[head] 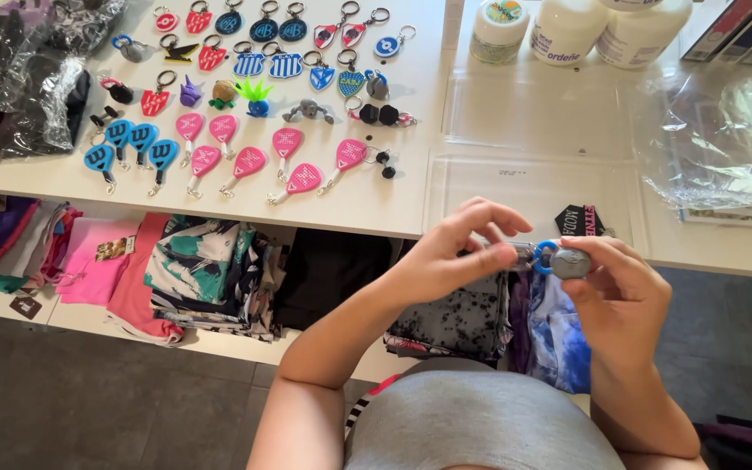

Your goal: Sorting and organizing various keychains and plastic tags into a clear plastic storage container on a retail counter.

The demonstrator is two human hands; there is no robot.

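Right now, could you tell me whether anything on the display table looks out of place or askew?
Nothing looks damaged or spilled. The pink racket keychains and blue racket keychains lie in loose, slanted rows. The left hand and right hand hold a grey keychain off the table.

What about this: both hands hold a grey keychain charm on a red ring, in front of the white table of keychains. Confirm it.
Not quite. In the head view the ring is blue, not red. The left hand and right hand do hold the grey keychain charm in front of the white table.
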